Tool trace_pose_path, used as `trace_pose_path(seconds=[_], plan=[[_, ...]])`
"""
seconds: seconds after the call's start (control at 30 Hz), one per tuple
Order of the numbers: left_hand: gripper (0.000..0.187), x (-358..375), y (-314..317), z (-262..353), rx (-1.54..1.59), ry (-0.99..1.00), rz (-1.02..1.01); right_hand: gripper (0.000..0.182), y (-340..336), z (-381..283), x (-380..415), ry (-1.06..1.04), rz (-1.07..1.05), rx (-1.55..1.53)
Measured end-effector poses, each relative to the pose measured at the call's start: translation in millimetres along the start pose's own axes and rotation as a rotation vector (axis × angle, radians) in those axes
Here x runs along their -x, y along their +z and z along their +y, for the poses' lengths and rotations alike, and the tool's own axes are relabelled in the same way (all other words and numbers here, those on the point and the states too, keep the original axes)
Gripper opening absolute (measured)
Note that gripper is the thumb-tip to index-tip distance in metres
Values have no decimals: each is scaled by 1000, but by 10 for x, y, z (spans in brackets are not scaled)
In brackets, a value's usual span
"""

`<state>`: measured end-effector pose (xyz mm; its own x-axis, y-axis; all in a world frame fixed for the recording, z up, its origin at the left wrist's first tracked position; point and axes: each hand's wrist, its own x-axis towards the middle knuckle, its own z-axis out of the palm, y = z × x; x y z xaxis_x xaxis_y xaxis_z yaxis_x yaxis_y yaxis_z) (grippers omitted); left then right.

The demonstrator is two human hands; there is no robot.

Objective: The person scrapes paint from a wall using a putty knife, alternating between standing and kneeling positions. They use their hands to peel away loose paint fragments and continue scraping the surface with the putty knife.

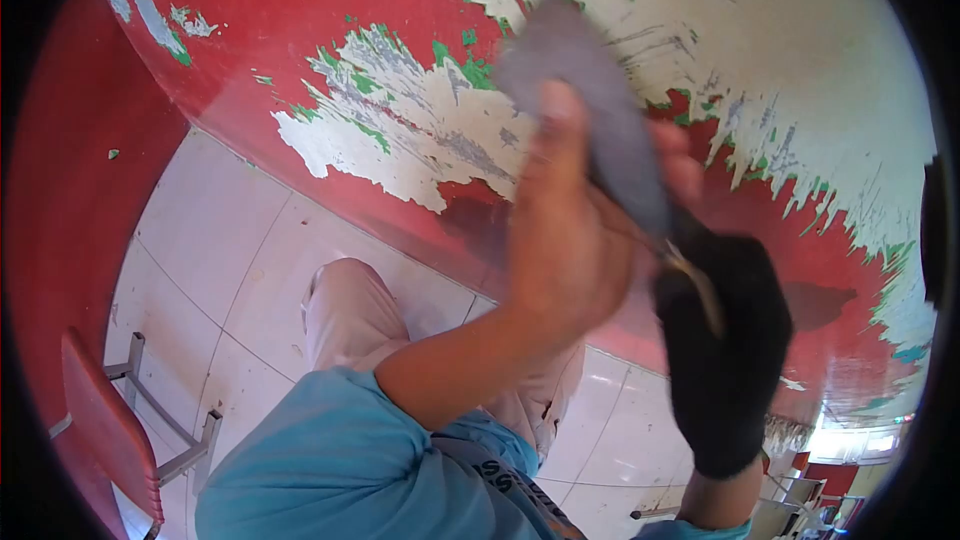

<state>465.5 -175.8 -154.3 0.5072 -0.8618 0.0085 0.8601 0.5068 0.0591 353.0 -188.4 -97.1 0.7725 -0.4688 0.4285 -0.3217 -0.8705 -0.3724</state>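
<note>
Grey-bladed, a trowel [622, 135] is seen in the head view, held before the peeling red wall [300, 0], above the wall's lower edge. It is clasped around the blade by the bare left hand [570, 240]; its other end is enclosed by the black-gloved right hand [730, 340].

The one view comes from the person's head, facing forward and steeply down through a wide, rounded lens with dark corners. Nearest are the blue shirt [330, 450], left hand [572, 230] and gloved right hand [725, 350]; the peeling wall [290, 0] stands close ahead, the red chair [110, 425] left, the room's far part right.
</note>
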Motion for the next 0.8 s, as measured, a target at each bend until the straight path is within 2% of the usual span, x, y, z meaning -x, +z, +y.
trace_pose_path(seconds=[0.03,0.07,0.1,0.13,0.17,0.23,0.27,0.3,0.33,0.4,0.43,0.47,0.5,0.63,0.7,0.77,0.8], plan=[[54,-20,-48,72,0,61,102,21,-5,-18,46,9,-4,-5],[53,-2,-110,29,132,27,-42,21,5,-45,67,68,8,12],[53,71,-60,12,136,42,-39,21,3,-95,113,135,10,30],[52,133,50,-3,50,-67,-7,21,-96,-161,194,245,-16,61],[52,161,101,-20,-29,-178,39,21,-82,-148,182,247,-28,68],[51,92,38,30,-16,-148,37,22,-30,-184,148,261,25,101],[49,31,-3,139,-31,-73,32,22,101,-334,15,447,104,-162],[48,-2,-45,194,-45,9,27,22,202,-300,-23,202,84,27],[47,28,-120,171,34,-71,-73,21,163,-331,47,229,78,64],[46,133,-92,24,-13,-108,-45,21,141,-323,186,235,71,106],[45,154,-85,-22,-52,-160,-1,20,189,-247,270,284,118,97],[40,116,-194,28,-105,-128,-59,20,238,-199,369,356,159,87],[40,113,-220,80,-102,-141,-49,20,350,-215,382,482,173,-34],[37,113,-320,118,-242,-110,-44,22,573,-115,659,610,267,-214],[35,137,-370,203,-309,-141,-1,21,639,-86,535,588,188,-135],[35,50,-393,463,-323,-67,30,18,929,-93,229,178,223,-114],[36,17,-394,562,-337,10,51,16,997,-225,180,311,249,-258]])
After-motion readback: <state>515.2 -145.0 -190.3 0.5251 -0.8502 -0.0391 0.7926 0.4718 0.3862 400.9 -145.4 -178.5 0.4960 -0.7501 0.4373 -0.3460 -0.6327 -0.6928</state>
